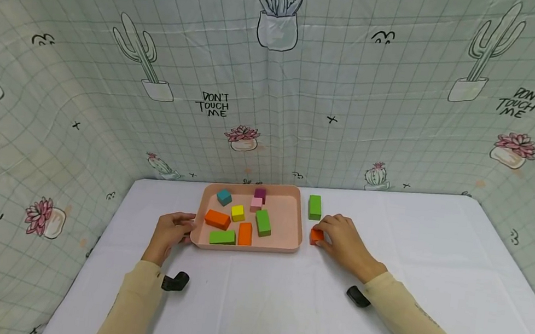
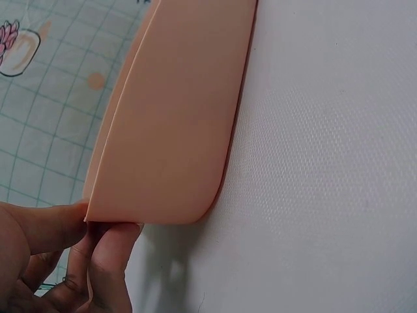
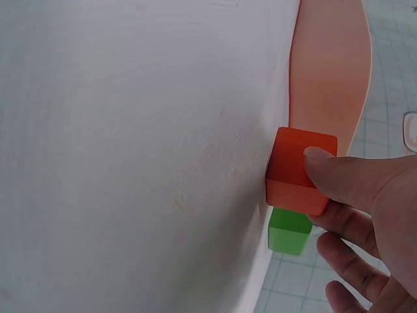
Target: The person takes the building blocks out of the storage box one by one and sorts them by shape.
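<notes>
At the left end of a shallow pink tray [image 1: 286, 213], my left hand [image 1: 171, 233] pinches the rim, thumb above and fingers below in the left wrist view. Just right of the tray, my right hand [image 1: 345, 243] holds an orange block [image 3: 303, 163] between thumb and fingers, low over the white tabletop. A green block [image 1: 314, 207] stands behind it, beside the tray's right wall. Lying in the tray are orange blocks [image 1: 217, 219], green blocks [image 1: 263, 223], a yellow cube [image 1: 238, 213], a teal cube [image 1: 224, 197], a pink cube [image 1: 256, 204] and a purple cube [image 1: 260, 194].
The tray and blocks stand on a white-covered table [image 1: 251, 308]. A grid-patterned cloth [image 1: 316, 84] with cactus drawings hangs behind and along both sides. Each wrist carries a small black device [image 1: 176, 281].
</notes>
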Demonstrator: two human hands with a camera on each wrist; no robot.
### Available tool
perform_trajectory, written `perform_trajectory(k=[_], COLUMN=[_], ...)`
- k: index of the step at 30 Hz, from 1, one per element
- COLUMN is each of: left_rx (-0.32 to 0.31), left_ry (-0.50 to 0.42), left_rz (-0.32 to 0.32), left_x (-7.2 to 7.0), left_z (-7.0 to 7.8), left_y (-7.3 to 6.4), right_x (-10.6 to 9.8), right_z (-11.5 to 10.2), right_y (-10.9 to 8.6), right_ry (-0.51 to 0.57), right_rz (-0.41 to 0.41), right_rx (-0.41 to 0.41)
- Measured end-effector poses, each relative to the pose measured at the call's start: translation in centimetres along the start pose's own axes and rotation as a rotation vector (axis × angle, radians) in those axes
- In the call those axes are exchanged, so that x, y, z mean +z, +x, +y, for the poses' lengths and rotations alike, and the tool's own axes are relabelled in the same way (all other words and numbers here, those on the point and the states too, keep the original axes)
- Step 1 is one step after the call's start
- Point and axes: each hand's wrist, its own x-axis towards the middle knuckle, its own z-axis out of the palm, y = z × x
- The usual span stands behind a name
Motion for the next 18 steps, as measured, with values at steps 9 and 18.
perform_trajectory(k=[9,18], left_rx=[-0.001,-0.005], left_ry=[0.007,0.006], left_rz=[-0.001,-0.012], left_x=[-0.04,-0.06], left_z=[0.0,0.11], left_y=[-0.06,-0.03], right_x=[0.12,0.08], right_z=[-0.14,-0.19], right_y=[-0.19,-0.27], right_ry=[0.001,0.003], right_rz=[0.013,0.027], right_rx=[0.003,0.0])
